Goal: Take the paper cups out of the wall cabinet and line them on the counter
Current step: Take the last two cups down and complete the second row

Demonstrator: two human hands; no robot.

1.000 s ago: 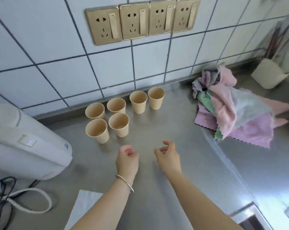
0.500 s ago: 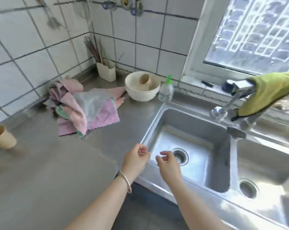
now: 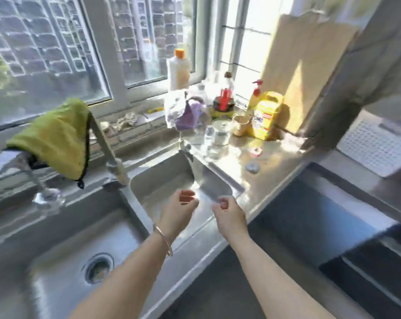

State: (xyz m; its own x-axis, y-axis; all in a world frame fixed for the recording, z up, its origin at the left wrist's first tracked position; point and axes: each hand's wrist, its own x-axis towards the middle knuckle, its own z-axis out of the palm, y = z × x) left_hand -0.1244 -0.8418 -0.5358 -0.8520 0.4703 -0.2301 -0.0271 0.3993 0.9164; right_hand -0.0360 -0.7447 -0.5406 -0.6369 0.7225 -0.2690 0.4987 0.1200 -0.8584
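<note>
The lined-up paper cups and the wall cabinet are out of view. One brown paper cup (image 3: 240, 126) stands on the sunlit counter by the window, beside a yellow container. My left hand (image 3: 180, 209), with a bangle on the wrist, hovers over the right sink basin with fingers loosely curled and nothing in it. My right hand (image 3: 229, 214) hangs beside it over the basin's front right corner, fingers also loosely curled and empty. The two hands are a small gap apart. The view is motion-blurred.
A steel double sink (image 3: 56, 249) fills the lower left, with a tap (image 3: 107, 148) draped in a green cloth (image 3: 54, 137). Bottles, glass jars (image 3: 217, 137) and a yellow container (image 3: 267, 116) crowd the counter corner. A dark stove top (image 3: 333, 226) lies at right.
The view has swung right, from the cups on the counter, past the cloth pile and bowl, to the sink and window corner. Both hands stayed empty and close together in front.
</note>
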